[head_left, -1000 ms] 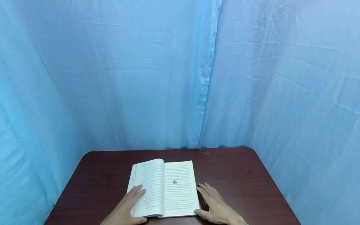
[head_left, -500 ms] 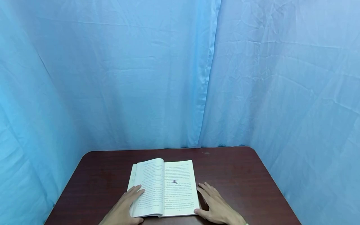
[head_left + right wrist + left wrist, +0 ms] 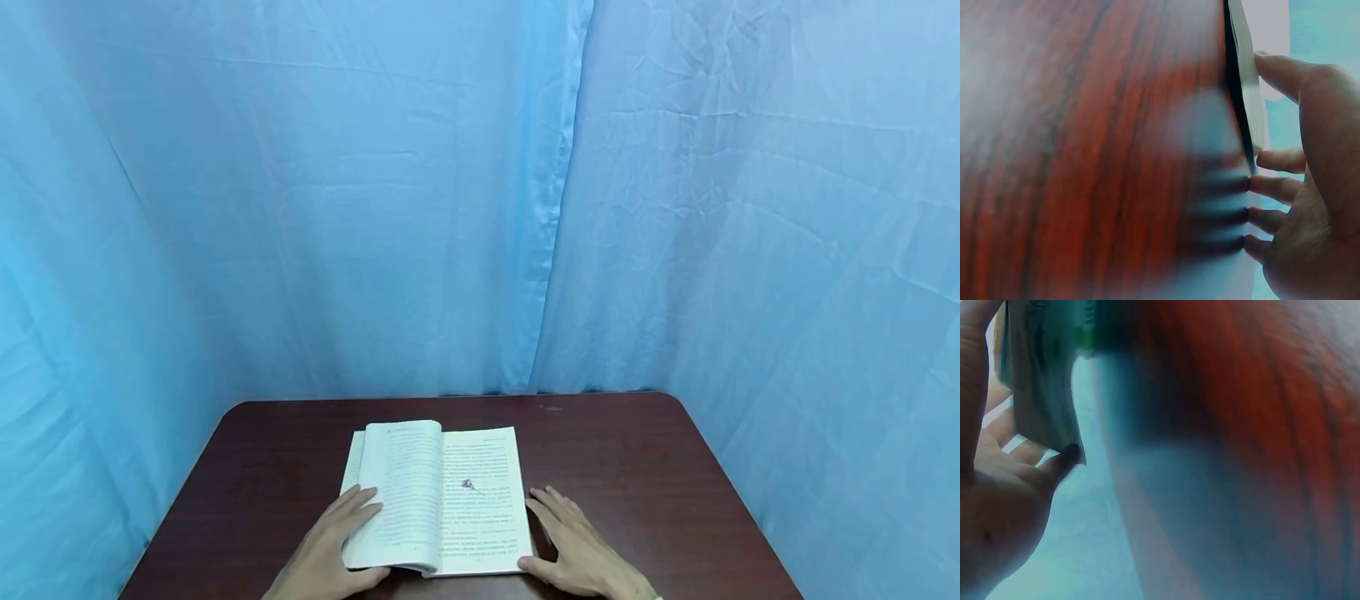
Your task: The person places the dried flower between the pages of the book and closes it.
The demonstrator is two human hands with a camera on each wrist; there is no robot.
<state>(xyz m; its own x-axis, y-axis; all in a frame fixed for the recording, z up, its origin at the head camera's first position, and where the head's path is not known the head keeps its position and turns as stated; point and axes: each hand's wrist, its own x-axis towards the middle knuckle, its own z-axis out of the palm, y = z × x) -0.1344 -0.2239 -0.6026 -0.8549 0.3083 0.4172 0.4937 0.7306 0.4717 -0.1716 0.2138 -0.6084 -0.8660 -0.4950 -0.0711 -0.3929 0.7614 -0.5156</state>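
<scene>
An open book (image 3: 483, 521) lies near the front of the table in the head view. On its right page rests a small dried purple flower (image 3: 468, 484) with a thin stem. My left hand (image 3: 330, 537) grips the left-hand pages (image 3: 405, 500), fingers over the outer edge and thumb at the lower corner. The left wrist view shows those pages (image 3: 1041, 381) between thumb and fingers, slightly raised. My right hand (image 3: 577, 546) lies at the book's right edge, its thumb on the lower right corner and its fingers extended onto the tabletop.
The dark red-brown table (image 3: 645, 467) has rounded far corners. Light blue curtains (image 3: 420, 250) hang behind it and along both sides. A small scuff mark (image 3: 551, 408) shows near the table's back edge.
The left-hand pages have lifted and shifted slightly right, with my left hand on them. The right hand and the flower stay where they were.
</scene>
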